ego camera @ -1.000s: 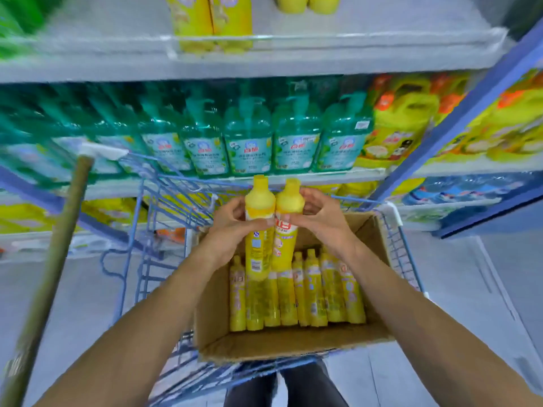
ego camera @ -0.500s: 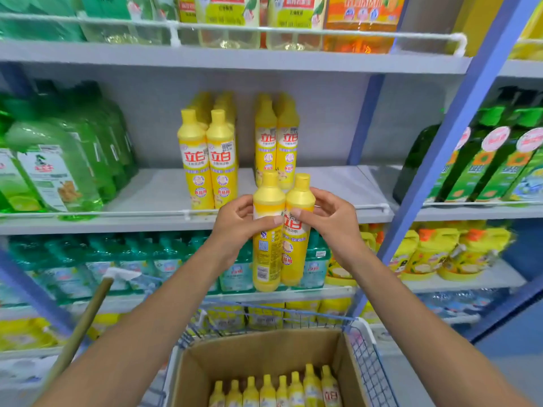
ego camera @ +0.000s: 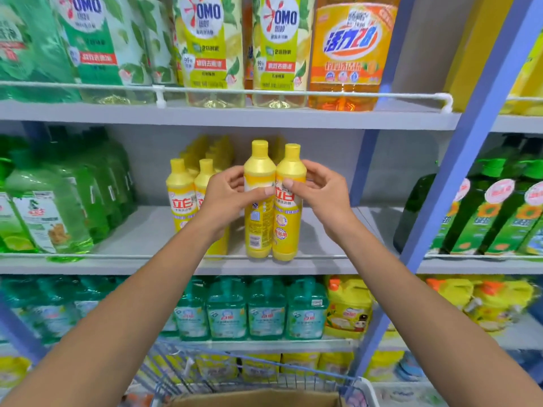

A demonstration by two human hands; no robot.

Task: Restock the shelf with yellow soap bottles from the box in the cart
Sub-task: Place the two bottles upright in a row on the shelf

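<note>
I hold two yellow soap bottles upright side by side in front of the middle shelf (ego camera: 323, 264). My left hand (ego camera: 226, 195) grips the left bottle (ego camera: 258, 218) near its shoulder, its back label facing me. My right hand (ego camera: 320, 189) grips the right bottle (ego camera: 286, 227) the same way. Their bases hang about level with the shelf's front rail. Several more yellow bottles (ego camera: 179, 195) stand on that shelf just to the left, partly behind my left hand. The cardboard box (ego camera: 258, 399) shows only its top edge at the bottom, inside the blue wire cart (ego camera: 317, 374).
Green refill pouches (ego camera: 50, 210) fill the shelf's left end. A blue upright post (ego camera: 458, 171) bounds the bay on the right, with dark green bottles (ego camera: 484, 212) beyond. Large bottles (ego camera: 346, 51) stand on the shelf above, teal pump bottles (ego camera: 246, 309) below. Bare shelf lies right of my bottles.
Both hands have lifted the two bottles out of the box and up to the middle shelf. My view has risen from the cart to the shelves.
</note>
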